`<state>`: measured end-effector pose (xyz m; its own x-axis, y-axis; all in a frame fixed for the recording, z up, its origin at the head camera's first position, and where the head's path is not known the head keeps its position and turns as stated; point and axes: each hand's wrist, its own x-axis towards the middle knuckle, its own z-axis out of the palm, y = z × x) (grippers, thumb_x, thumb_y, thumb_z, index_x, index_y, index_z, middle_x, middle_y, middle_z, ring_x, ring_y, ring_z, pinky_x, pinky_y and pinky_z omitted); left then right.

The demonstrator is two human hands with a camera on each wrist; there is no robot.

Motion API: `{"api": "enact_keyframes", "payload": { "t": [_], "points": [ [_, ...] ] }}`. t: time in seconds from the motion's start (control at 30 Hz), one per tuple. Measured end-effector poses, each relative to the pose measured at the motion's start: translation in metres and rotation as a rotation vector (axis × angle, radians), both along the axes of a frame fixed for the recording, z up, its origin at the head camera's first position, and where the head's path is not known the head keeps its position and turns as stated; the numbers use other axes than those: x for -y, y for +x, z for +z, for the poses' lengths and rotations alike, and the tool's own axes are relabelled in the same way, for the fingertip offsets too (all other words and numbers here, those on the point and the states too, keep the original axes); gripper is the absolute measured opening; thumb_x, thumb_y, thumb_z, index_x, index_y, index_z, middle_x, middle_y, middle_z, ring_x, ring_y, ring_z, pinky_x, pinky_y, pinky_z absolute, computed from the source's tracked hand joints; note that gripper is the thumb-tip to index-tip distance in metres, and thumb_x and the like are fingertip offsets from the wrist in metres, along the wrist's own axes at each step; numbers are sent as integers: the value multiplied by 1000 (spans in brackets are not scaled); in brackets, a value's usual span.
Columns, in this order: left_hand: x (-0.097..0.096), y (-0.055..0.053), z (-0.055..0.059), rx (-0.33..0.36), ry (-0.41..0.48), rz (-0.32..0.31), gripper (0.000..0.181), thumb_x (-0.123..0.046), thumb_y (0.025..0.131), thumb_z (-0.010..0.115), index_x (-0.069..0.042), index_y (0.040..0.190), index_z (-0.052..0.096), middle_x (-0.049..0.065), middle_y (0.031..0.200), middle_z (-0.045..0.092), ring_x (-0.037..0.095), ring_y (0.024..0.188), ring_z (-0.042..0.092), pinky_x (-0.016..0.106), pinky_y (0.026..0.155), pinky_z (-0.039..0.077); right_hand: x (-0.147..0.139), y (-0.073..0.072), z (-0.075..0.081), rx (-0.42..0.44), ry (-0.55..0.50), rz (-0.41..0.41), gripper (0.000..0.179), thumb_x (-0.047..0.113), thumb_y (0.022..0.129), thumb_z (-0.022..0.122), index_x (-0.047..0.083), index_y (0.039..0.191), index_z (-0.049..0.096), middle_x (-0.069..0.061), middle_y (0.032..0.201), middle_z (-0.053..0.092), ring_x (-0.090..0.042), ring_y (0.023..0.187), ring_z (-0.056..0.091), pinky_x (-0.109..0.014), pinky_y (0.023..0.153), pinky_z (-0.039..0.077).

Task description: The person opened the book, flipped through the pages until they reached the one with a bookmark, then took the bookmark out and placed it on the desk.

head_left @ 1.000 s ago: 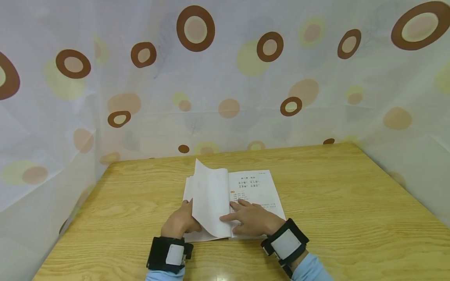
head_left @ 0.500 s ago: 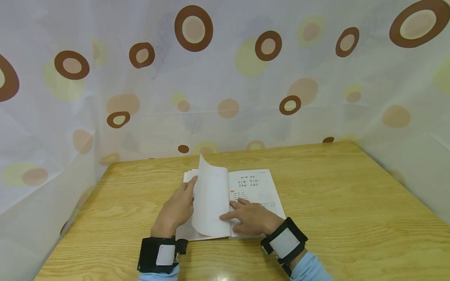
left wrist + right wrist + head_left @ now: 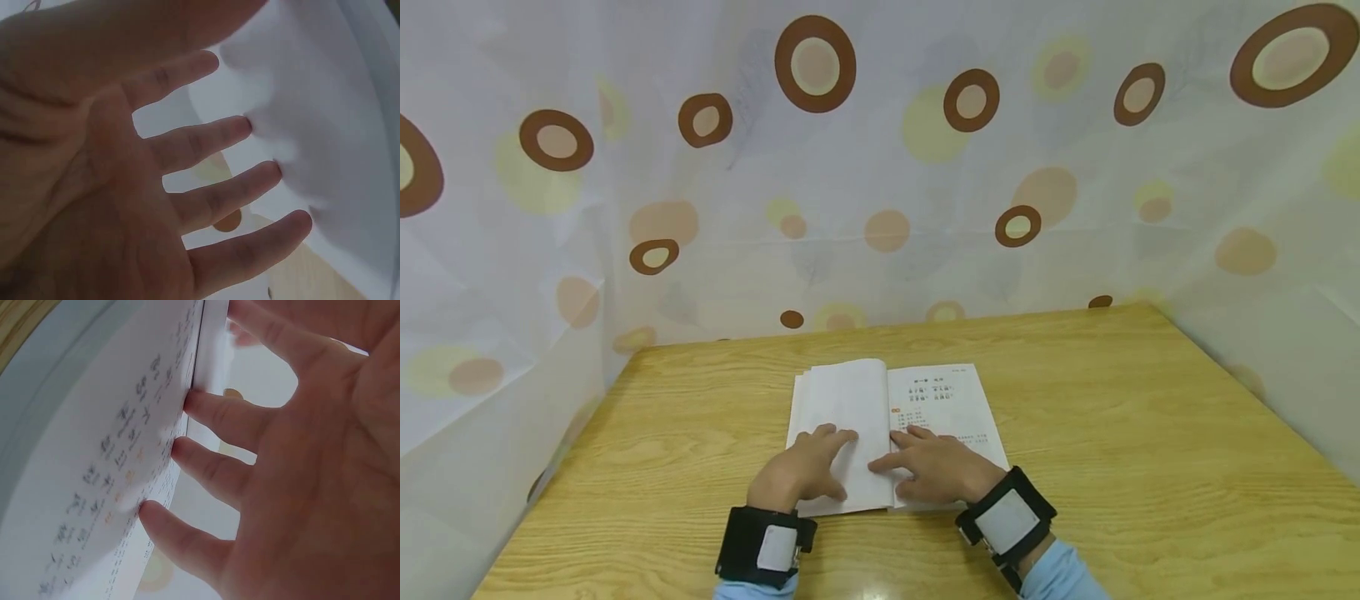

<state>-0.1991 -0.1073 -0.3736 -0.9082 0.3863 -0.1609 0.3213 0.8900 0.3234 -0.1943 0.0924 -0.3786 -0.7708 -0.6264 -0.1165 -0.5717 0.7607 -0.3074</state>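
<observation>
1. Sleeves (image 3: 1063,575) of light blue cloth show along the bottom of the head view, one on each forearm.
2. Just past them we see black wrist straps (image 3: 739,543), each bearing a pale rectangular patch (image 3: 1009,518).
3. We find the left hand (image 3: 803,468) palm down on the near part of a blank left page (image 3: 842,396). Its fingers are spread and nearly straight; in its wrist view we see four fingertips meeting the paper, with soft shadows where they touch.
4. Near it but apart, the right hand (image 3: 943,468) lies on the lower half of a printed right page (image 3: 981,421), fingers likewise spread and extended. We see one fingertip cross the gutter onto the inner margin of the left page, while others touch the printed side.
5. Both pages belong to a book (image 3: 951,373) lying with its leaves parted beneath the two hands. We notice the blank leaf curving up toward the spine, with the edges of other leaves peeking out at its left. Dark characters and a small orange mark (image 3: 896,410) stand on the right; the text is too small for us to read.
6. Around and beyond the book we see a yellowish wood-grain counter (image 3: 1120,417).
7. Farthest off, a white sheet (image 3: 850,175) with brown rings and peach and yellow-green spots stands behind the counter and along both sides.
</observation>
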Motion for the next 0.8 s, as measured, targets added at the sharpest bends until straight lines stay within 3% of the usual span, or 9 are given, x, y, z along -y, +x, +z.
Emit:
{"api": "enact_keyframes", "payload": {
  "t": [0.17, 0.5, 0.8],
  "points": [
    [-4, -1, -8, -4, -35, 16, 71, -16, 61, 82, -14, 125, 51, 14, 128, 45, 36, 105, 42, 53, 78, 48, 2, 0, 1, -24, 2, 16, 37, 22, 81, 63, 28, 118, 60, -18, 136, 40, -38, 122, 31, -61, 89, 37],
    [-5, -1, -7, -12, -34, 26, 68, -13, 62, 81, -15, 123, 53, 13, 126, 47, 36, 103, 43, 52, 78, 48, -1, -1, -1, -48, -16, 26, 39, 19, 81, 63, 25, 119, 59, -16, 134, 42, -35, 121, 34, -57, 87, 41],
    [-5, -2, -6, -30, -12, 34, 70, -11, 59, 82, -15, 123, 54, 13, 125, 49, 34, 101, 45, 49, 76, 50, -16, -7, 2, -41, 24, -114, 49, 17, 78, 65, 21, 126, 53, -7, 136, 43, -31, 123, 32, -58, 89, 39]
  ]
}}
